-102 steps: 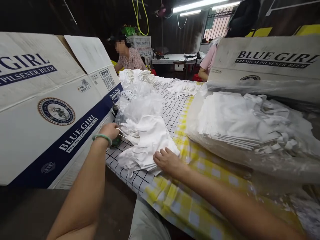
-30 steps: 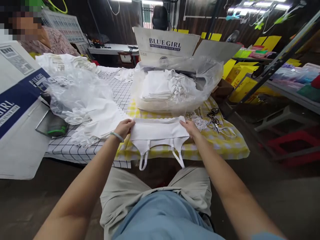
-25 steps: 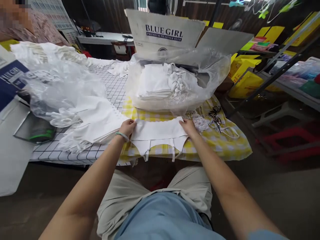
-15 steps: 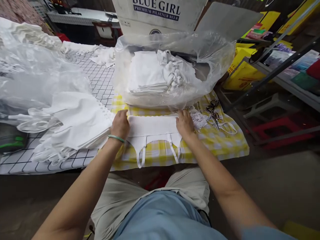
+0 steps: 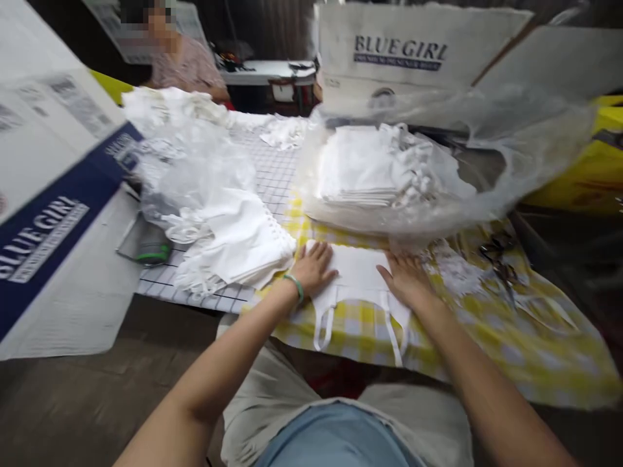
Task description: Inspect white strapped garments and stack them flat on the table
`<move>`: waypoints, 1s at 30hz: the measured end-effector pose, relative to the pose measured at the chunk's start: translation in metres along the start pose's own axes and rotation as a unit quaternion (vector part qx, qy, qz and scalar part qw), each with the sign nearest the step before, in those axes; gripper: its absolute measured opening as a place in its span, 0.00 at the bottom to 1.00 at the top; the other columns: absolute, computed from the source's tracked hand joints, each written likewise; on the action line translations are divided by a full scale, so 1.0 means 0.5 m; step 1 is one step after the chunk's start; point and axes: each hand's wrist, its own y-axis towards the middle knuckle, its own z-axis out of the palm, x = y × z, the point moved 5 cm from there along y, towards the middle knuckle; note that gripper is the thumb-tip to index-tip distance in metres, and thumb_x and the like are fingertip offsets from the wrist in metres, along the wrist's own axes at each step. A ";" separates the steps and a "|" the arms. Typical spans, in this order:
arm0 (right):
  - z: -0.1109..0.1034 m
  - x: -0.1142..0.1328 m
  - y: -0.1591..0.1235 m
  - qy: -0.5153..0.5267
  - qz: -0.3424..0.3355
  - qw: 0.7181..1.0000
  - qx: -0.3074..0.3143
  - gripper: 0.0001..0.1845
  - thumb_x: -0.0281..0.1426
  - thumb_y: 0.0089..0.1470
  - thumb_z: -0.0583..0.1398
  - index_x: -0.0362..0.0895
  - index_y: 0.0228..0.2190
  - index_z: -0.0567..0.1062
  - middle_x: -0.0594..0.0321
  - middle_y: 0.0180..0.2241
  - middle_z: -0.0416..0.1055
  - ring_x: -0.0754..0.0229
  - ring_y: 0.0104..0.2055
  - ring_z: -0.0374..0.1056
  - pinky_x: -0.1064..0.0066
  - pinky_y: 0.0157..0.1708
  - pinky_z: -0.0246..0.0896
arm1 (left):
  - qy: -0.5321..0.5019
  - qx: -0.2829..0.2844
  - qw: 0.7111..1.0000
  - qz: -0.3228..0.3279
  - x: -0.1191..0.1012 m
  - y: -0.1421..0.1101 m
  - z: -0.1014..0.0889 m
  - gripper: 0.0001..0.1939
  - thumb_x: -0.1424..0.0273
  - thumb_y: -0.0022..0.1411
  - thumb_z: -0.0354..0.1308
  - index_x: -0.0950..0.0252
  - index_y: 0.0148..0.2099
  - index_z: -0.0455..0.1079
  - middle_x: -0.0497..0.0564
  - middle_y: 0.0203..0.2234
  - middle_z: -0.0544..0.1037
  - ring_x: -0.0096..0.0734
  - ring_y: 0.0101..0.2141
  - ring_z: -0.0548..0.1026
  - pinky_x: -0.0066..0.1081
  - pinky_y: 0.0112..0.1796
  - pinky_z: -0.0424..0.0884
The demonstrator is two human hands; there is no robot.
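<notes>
A white strapped top lies flat on the yellow checked cloth, its straps pointing toward me. My left hand rests flat on its left side, fingers spread. On its right side lies my right hand, also flat and open, slightly blurred. Left of my left hand is a pile of white tops with loose straps. Beyond my hands, a neat stack of folded white tops sits inside a clear plastic bag.
Scissors lie on the right beside white thread scraps. Cardboard boxes stand at the back and left. A green and grey object sits near the left edge. A person is behind the far pile.
My fingers, earlier curled at the top's upper corners, now lie spread flat on its sides. The view has swung left, bringing the left box and the person into sight.
</notes>
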 end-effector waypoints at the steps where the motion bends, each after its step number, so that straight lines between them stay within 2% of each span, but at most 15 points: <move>1: -0.018 0.023 -0.002 0.002 -0.020 0.998 -0.053 0.29 0.41 0.63 0.48 0.34 0.57 0.66 0.43 0.58 0.63 0.41 0.62 0.56 0.47 0.61 0.44 | -0.020 -0.041 0.999 0.023 0.002 -0.015 -0.021 0.32 0.54 0.67 0.45 0.66 0.66 0.55 0.59 0.65 0.56 0.45 0.65 0.51 0.51 0.63 0.47; 3: -0.053 0.089 -0.003 0.050 -0.082 0.986 -0.135 0.22 0.35 0.62 0.50 0.35 0.50 0.72 0.45 0.52 0.70 0.45 0.56 0.63 0.51 0.58 0.53 | -0.065 -0.145 0.986 0.046 0.039 -0.041 -0.080 0.25 0.59 0.67 0.46 0.65 0.62 0.61 0.58 0.61 0.64 0.37 0.62 0.60 0.43 0.61 0.56; 4: -0.067 0.131 -0.002 0.085 -0.119 0.977 -0.157 0.19 0.33 0.62 0.51 0.36 0.46 0.73 0.48 0.48 0.73 0.48 0.52 0.66 0.54 0.55 0.57 | -0.080 -0.199 0.976 0.036 0.078 -0.051 -0.116 0.22 0.62 0.67 0.46 0.65 0.59 0.64 0.58 0.59 0.67 0.35 0.59 0.64 0.38 0.59 0.60; 6: -0.087 0.228 0.007 0.155 -0.190 0.956 -0.159 0.14 0.31 0.62 0.52 0.39 0.40 0.75 0.52 0.40 0.75 0.53 0.44 0.69 0.59 0.49 0.63 | -0.076 -0.282 0.956 -0.036 0.188 -0.060 -0.192 0.18 0.67 0.66 0.48 0.68 0.54 0.68 0.59 0.53 0.72 0.33 0.55 0.69 0.34 0.57 0.64; 7: -0.091 0.280 0.014 0.182 -0.221 0.947 -0.146 0.12 0.29 0.61 0.52 0.39 0.39 0.75 0.54 0.38 0.75 0.54 0.42 0.69 0.61 0.47 0.64 | -0.053 -0.296 0.950 -0.085 0.252 -0.056 -0.228 0.18 0.69 0.64 0.49 0.69 0.53 0.69 0.60 0.51 0.74 0.35 0.54 0.70 0.35 0.57 0.64; 9: -0.092 0.385 0.029 0.213 -0.272 0.931 -0.118 0.10 0.28 0.60 0.54 0.41 0.39 0.74 0.54 0.39 0.74 0.55 0.43 0.68 0.62 0.46 0.65 | 0.002 -0.275 0.942 -0.194 0.377 -0.034 -0.284 0.18 0.73 0.62 0.48 0.73 0.51 0.70 0.62 0.50 0.74 0.37 0.53 0.70 0.34 0.57 0.62; 11: -0.086 0.480 0.044 0.211 -0.318 0.919 -0.103 0.15 0.30 0.57 0.58 0.41 0.46 0.72 0.52 0.47 0.72 0.52 0.50 0.66 0.59 0.52 0.62 | 0.042 -0.199 0.947 -0.249 0.471 0.003 -0.315 0.21 0.73 0.63 0.45 0.73 0.55 0.68 0.61 0.53 0.72 0.38 0.55 0.68 0.34 0.58 0.60; 13: -0.076 0.560 0.057 0.182 -0.371 0.906 -0.092 0.30 0.35 0.53 0.62 0.42 0.56 0.65 0.50 0.59 0.62 0.46 0.60 0.57 0.51 0.59 0.53 | 0.053 -0.124 0.958 -0.253 0.529 0.043 -0.323 0.23 0.68 0.64 0.47 0.71 0.58 0.66 0.59 0.56 0.70 0.38 0.57 0.67 0.33 0.58 0.59; 15: -0.065 0.616 0.069 0.141 -0.413 0.897 -0.070 0.40 0.38 0.52 0.63 0.42 0.61 0.57 0.50 0.64 0.53 0.41 0.66 0.46 0.45 0.63 0.43 | 0.049 -0.060 0.966 -0.245 0.563 0.074 -0.315 0.27 0.59 0.60 0.53 0.67 0.59 0.66 0.57 0.56 0.70 0.41 0.57 0.67 0.34 0.56 0.61; 17: -0.056 0.646 0.081 0.101 -0.436 0.894 -0.036 0.39 0.35 0.53 0.61 0.42 0.63 0.53 0.51 0.65 0.50 0.41 0.67 0.43 0.43 0.64 0.39 | 0.045 -0.001 0.965 -0.259 0.590 0.089 -0.299 0.38 0.49 0.53 0.57 0.65 0.60 0.64 0.58 0.58 0.68 0.47 0.57 0.66 0.37 0.55 0.62; 20: -0.047 0.664 0.094 0.056 -0.453 0.890 0.008 0.40 0.29 0.51 0.60 0.40 0.63 0.52 0.48 0.65 0.52 0.39 0.64 0.50 0.43 0.61 0.46 | 0.021 0.041 0.960 -0.276 0.625 0.091 -0.281 0.46 0.40 0.46 0.56 0.62 0.61 0.62 0.59 0.60 0.66 0.49 0.57 0.66 0.38 0.54 0.63; 22: -0.049 0.670 0.103 0.037 -0.459 0.888 -0.004 0.35 0.27 0.54 0.57 0.39 0.62 0.55 0.44 0.62 0.56 0.40 0.60 0.57 0.45 0.56 0.54 | -0.006 0.034 0.962 -0.270 0.641 0.089 -0.277 0.45 0.39 0.44 0.57 0.61 0.59 0.65 0.58 0.57 0.69 0.47 0.55 0.69 0.35 0.51 0.65; 25: -0.060 0.677 0.121 0.018 -0.477 0.878 -0.050 0.21 0.23 0.60 0.48 0.39 0.55 0.64 0.44 0.52 0.67 0.49 0.48 0.68 0.53 0.45 0.64 | -0.027 0.021 0.958 -0.284 0.658 0.082 -0.279 0.43 0.40 0.42 0.59 0.61 0.55 0.67 0.57 0.53 0.73 0.45 0.51 0.71 0.33 0.47 0.67; 28: -0.074 0.656 0.149 0.007 -0.526 0.847 -0.076 0.17 0.22 0.62 0.45 0.41 0.45 0.70 0.51 0.41 0.72 0.55 0.39 0.69 0.58 0.39 0.65 | -0.010 0.009 0.947 -0.322 0.663 0.066 -0.288 0.42 0.42 0.42 0.60 0.64 0.54 0.66 0.60 0.52 0.73 0.48 0.50 0.72 0.34 0.46 0.67; 30: -0.079 0.614 0.169 0.007 -0.557 0.826 -0.088 0.16 0.22 0.62 0.46 0.43 0.43 0.71 0.53 0.39 0.72 0.56 0.40 0.68 0.58 0.43 0.64 | 0.016 0.010 0.937 -0.349 0.659 0.046 -0.294 0.41 0.44 0.44 0.60 0.66 0.55 0.65 0.63 0.52 0.73 0.50 0.50 0.72 0.36 0.45 0.67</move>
